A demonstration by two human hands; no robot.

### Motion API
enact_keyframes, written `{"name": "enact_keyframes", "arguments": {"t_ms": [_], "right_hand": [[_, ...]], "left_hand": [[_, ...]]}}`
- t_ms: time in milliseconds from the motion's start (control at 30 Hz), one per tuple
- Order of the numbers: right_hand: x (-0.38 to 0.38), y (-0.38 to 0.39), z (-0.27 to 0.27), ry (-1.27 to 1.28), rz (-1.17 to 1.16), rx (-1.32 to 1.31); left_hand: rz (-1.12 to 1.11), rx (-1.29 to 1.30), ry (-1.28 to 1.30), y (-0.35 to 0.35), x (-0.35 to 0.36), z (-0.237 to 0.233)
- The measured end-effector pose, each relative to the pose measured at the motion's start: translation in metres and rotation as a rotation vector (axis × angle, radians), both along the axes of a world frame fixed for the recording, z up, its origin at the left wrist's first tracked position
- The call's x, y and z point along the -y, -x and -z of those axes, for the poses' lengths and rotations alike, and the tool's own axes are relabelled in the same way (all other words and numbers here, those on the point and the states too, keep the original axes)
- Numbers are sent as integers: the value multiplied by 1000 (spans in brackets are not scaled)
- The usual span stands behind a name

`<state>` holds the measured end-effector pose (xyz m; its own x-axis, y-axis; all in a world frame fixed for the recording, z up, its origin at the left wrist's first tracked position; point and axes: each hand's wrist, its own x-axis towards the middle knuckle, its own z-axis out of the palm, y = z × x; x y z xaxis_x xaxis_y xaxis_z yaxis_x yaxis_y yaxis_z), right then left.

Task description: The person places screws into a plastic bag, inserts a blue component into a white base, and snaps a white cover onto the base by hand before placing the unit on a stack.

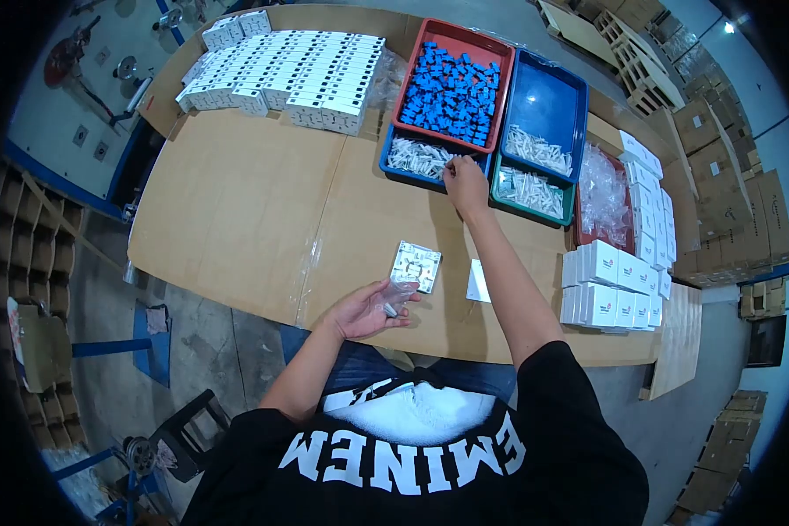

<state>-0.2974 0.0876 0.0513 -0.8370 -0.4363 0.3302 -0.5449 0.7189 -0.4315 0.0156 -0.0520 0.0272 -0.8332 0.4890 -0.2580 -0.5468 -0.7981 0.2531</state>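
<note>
My left hand (366, 312), palm up near the table's front edge, holds a small clear plastic bag (397, 298) with a small white piece inside. Just beyond it lies a square white device (415, 266) on the cardboard. My right hand (465, 180) reaches to the right end of a blue tray (430, 182) of small white parts (419, 158). Its fingers are bent together over the parts; what they hold, if anything, is hidden. A flat white card (478, 281) lies beside my right forearm.
A red tray (403, 118) of blue pieces overlaps the blue tray. Right of it are a blue tray (548, 88) and a green tray (543, 216) with white parts. White boxes (612, 285) stand at right, beside clear bags (603, 193). Stacked white devices (298, 74) fill the back left.
</note>
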Motion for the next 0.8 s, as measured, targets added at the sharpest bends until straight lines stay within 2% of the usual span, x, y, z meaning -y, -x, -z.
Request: {"name": "enact_keyframes", "arguments": {"t_ms": [167, 233, 267, 333, 367, 467, 500, 567, 667, 733, 800], "right_hand": [[-14, -12, -8, 206, -49, 30], [-21, -26, -14, 392, 18, 337], [-23, -34, -11, 388, 19, 341], [-28, -56, 0, 749, -94, 619], [-34, -70, 4, 802, -203, 643], [-45, -127, -6, 647, -256, 714], [-47, -146, -12, 644, -255, 732], [-50, -178, -25, 712, -199, 993], [-53, -210, -37, 762, -169, 1132], [-56, -216, -36, 722, -158, 1138], [-56, -217, -31, 597, -200, 1019]], "left_hand": [[1, -13, -8, -1, 0, 2], [-5, -8, 1, 0, 0, 4], [-5, -4, -3, 0, 0, 5], [-6, -21, -32, -1, 0, 6], [-6, -11, -37, 0, 0, 7], [-13, -25, -69, -4, -1, 8], [-15, -24, -56, -3, -1, 8], [-25, -35, -40, -2, -1, 8], [-36, -44, -17, -3, -3, 10], [-20, -53, -23, -3, -2, 12], [-34, -49, -5, -4, -3, 13]]}}
